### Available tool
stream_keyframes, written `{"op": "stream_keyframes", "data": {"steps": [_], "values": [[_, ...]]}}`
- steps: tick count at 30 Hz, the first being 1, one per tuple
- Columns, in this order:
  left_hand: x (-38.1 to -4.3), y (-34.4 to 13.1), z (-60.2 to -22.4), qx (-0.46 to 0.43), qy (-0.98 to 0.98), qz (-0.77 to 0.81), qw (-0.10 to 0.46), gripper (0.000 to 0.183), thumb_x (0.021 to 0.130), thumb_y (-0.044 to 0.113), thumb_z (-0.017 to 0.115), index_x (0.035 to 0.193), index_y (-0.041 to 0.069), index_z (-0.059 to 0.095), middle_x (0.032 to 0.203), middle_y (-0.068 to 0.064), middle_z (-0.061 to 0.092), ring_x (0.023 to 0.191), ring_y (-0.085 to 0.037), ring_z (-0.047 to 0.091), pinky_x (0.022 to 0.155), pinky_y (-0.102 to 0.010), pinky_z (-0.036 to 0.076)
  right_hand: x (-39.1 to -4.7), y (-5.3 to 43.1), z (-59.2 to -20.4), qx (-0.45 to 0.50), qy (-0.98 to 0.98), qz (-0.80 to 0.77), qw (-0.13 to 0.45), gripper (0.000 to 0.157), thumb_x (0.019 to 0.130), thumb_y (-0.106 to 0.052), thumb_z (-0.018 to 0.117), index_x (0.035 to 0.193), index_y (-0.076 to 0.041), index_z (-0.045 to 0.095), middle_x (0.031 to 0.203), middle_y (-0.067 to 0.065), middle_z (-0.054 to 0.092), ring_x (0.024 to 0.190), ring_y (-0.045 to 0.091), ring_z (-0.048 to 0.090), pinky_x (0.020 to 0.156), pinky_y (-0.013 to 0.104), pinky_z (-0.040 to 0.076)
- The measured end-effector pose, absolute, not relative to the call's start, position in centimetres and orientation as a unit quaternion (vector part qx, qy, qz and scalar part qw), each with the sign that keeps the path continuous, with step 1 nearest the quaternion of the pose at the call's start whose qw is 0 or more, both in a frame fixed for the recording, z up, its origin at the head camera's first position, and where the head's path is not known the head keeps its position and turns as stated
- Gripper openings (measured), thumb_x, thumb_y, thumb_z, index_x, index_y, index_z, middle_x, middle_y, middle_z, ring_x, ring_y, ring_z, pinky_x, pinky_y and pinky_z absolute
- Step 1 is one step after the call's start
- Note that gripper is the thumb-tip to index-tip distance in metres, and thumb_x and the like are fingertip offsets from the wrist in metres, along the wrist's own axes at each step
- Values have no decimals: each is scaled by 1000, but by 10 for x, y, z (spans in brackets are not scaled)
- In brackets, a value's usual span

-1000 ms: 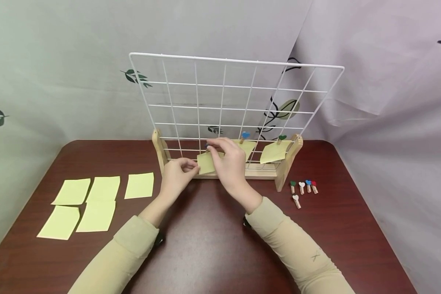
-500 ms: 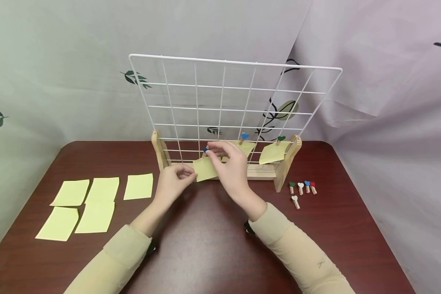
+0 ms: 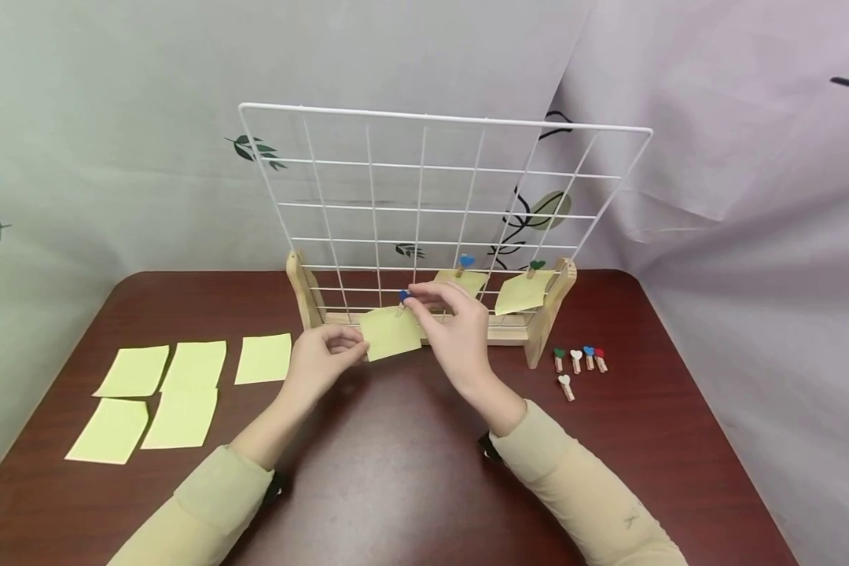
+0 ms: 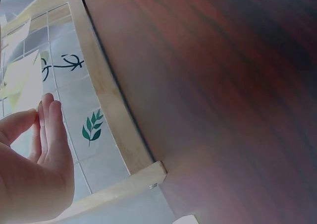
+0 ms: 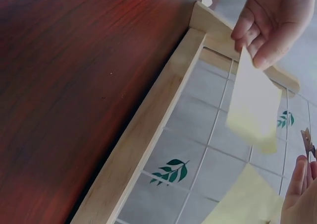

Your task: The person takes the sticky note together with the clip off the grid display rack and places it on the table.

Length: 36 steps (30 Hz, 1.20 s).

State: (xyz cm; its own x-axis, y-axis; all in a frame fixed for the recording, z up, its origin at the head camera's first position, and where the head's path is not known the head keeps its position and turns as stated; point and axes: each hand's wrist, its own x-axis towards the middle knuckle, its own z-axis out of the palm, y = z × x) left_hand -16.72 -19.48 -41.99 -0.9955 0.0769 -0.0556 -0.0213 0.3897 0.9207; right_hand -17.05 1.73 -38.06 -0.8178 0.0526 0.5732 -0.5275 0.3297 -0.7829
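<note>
My left hand (image 3: 320,358) pinches the left corner of a yellow sticky note (image 3: 391,336) between thumb and fingers, in front of a white wire grid (image 3: 420,211). With thumb and fingertips, my right hand (image 3: 461,339) pinches a small wooden clothespin with a dark blue heart (image 3: 405,296) at the note's upper edge. In the right wrist view, the clothespin (image 5: 308,140) appears apart from the note (image 5: 255,102). Two more notes hang on the grid's lower part, one under a blue heart clothespin (image 3: 466,262), the other under a green heart clothespin (image 3: 537,266).
Several yellow notes (image 3: 133,371) lie at the table's left. Several heart clothespins (image 3: 575,360) lie on the right, beside the grid's wooden stand (image 3: 548,322). A pale curtain (image 3: 148,157) hangs behind the dark red table (image 3: 396,487).
Both hands have come back from the grid toward me, drawing the note and the dark blue heart clothespin with them. More of the note shows now. The hung notes stay put.
</note>
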Motion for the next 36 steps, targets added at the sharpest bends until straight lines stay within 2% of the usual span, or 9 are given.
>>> {"op": "stream_keyframes", "data": {"steps": [6, 13, 25, 32, 36], "values": [[-162, -200, -416, 22, 812, 581, 54, 17, 94, 1, 75, 104, -12, 75, 87, -16, 81, 70, 0, 74, 72, -18, 62, -167, 26, -381, 140, -770, 569, 253, 16, 89, -1, 84, 105, 0, 82, 102, 15, 81, 82, 30, 79, 73, 19, 62], [-156, -209, -412, 7, 806, 588, 63, 20, 95, 4, 76, 106, -12, 74, 90, -11, 81, 70, 2, 74, 74, -19, 63, -165, 36, -383, 144, -769, 570, 251, 15, 89, 0, 84, 104, 2, 81, 99, 16, 81, 83, 29, 80, 82, 19, 61], [-146, -229, -409, -8, 808, 585, 69, 23, 96, 3, 75, 111, -15, 72, 86, -7, 81, 70, 4, 73, 74, -18, 63, -159, 56, -386, 128, -768, 579, 241, 15, 88, 3, 84, 103, 3, 81, 101, 19, 81, 83, 0, 75, 75, 12, 58], [-139, -246, -408, -5, 827, 559, 62, 23, 96, 6, 77, 109, -12, 73, 81, -2, 80, 71, 0, 75, 73, -17, 61, -156, 68, -387, 130, -772, 572, 245, 17, 87, 5, 84, 104, 4, 81, 101, 21, 80, 85, -6, 73, 81, 13, 59], [-134, -256, -408, -10, 850, 523, 54, 24, 95, 12, 79, 110, -7, 76, 82, -3, 81, 70, 3, 74, 72, -13, 57, -154, 76, -389, 122, -781, 561, 246, 17, 86, 5, 84, 103, 4, 81, 101, 20, 81, 84, -9, 71, 77, 11, 58]]}}
